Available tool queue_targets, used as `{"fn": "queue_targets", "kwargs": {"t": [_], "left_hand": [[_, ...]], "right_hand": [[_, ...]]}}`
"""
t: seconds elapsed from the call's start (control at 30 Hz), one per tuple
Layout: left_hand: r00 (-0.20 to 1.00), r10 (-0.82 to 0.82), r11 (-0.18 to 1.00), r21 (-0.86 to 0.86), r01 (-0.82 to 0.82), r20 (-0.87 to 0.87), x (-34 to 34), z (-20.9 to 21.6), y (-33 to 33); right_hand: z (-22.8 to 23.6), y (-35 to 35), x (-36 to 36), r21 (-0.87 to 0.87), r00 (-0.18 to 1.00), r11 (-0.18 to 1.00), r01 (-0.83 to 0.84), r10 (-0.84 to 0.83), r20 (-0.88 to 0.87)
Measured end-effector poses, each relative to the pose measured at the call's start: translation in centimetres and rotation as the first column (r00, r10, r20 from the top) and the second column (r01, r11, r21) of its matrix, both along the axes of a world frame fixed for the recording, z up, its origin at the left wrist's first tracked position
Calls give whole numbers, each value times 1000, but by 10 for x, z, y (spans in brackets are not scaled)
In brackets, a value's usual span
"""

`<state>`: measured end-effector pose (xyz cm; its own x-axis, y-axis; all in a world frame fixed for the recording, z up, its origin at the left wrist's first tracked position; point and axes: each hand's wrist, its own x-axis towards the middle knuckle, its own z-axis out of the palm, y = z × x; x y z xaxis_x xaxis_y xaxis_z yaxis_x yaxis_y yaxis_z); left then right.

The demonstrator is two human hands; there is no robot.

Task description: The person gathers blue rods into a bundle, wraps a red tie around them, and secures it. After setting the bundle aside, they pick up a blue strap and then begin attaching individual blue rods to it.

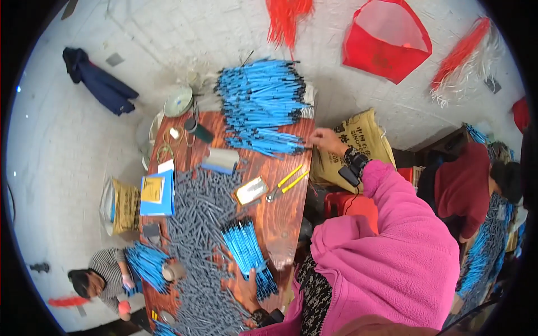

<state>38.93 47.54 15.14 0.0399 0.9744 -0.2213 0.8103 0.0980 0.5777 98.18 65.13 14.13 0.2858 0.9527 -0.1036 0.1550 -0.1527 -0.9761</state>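
My left hand (247, 287) lies along the lower left side of a bundle of thin blue rods (244, 246) with dark ends, its thumb against them. The bundle lies slanted on the brown table near my body. My right hand (328, 140) is stretched toward the table's right edge, its fingers bent together at the dark tips of a smaller pile of blue rods (269, 141). Whether a rod is between those fingers is too small to see. Just beyond rises a large stack of the same rods (260, 95).
Grey short tubes (196, 224) cover much of the table (286, 218). Yellow-handled pliers (287, 183) lie beside a small tray (251, 191). A dark green bottle (198, 130) stands farther back. A yellow sack (358, 148) is beyond the right edge. Two other people sit left and right.
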Motion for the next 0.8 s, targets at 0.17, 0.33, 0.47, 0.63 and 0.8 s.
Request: {"fn": "queue_targets", "kwargs": {"t": [0.17, 0.33, 0.47, 0.63, 0.8], "left_hand": [[990, 136, 977, -173, -126, 48, 93, 27, 43], [890, 164, 968, -245, -61, 425, 165, 51, 95], [806, 237, 951, -298, -79, 543, 196, 51, 99], [792, 295, 936, -326, -129, 535, 235, 63, 119], [802, 333, 925, -335, -177, 496, 272, 92, 133]], "right_hand": [[72, 122, 167, 91, 975, 971, 221, -218, -48], [179, 232, 292, 247, 899, 870, 428, -383, -211], [241, 302, 348, 459, 830, 694, 555, -420, -368], [277, 336, 380, 498, 866, 712, 495, -361, -346], [268, 349, 410, 501, 896, 743, 443, -391, -212]]}}
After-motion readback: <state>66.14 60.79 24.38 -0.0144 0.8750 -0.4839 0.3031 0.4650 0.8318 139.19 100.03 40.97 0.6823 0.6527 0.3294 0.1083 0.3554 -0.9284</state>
